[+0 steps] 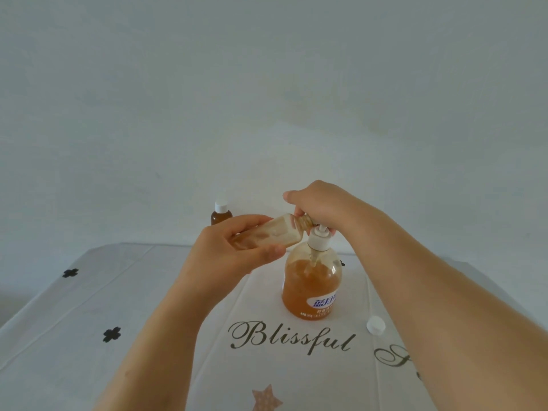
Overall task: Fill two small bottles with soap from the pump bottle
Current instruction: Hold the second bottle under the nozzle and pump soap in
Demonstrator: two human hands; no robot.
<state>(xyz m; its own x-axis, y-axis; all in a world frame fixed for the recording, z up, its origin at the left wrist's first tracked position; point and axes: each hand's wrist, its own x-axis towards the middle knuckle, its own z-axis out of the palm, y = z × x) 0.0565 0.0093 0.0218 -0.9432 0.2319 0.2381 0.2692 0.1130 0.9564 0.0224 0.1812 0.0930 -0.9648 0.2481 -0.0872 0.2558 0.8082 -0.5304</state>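
A clear pump bottle (311, 280) of amber soap stands mid-table, with a white pump collar. My left hand (234, 253) grips a small uncapped bottle (272, 234), tilted almost flat, its open neck at the pump spout; pale soap coats its inside. My right hand (317, 206) lies over the pump head with its fingers curled down round it, hiding the head and spout. A second small brown bottle (221, 215) with a white cap stands upright at the table's far edge. A loose white cap (375, 324) lies on the cloth right of the pump bottle.
The table carries a white cloth (118, 307) printed with black flowers, a star and the word "Blissful". A plain pale wall rises close behind the far edge. My forearms reach in from the bottom of the view.
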